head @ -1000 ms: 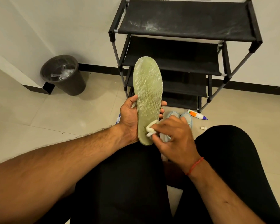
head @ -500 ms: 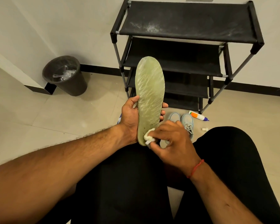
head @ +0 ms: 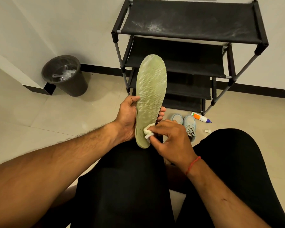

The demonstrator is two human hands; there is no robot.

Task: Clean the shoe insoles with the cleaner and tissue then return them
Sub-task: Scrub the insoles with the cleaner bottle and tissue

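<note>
Shoes [head: 190,123] two, insole [head: 150,89] one, tissue [head: 147,132] one

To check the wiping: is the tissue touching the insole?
Touching. The head view shows the tissue, pinched by the right hand, pressed onto the insole near its heel.

A green insole [head: 150,89] is held upright, toe up, with a wadded white tissue [head: 148,132] pressed to its heel. The cleaner [head: 200,117] is laid beside grey shoes [head: 189,124].
</note>
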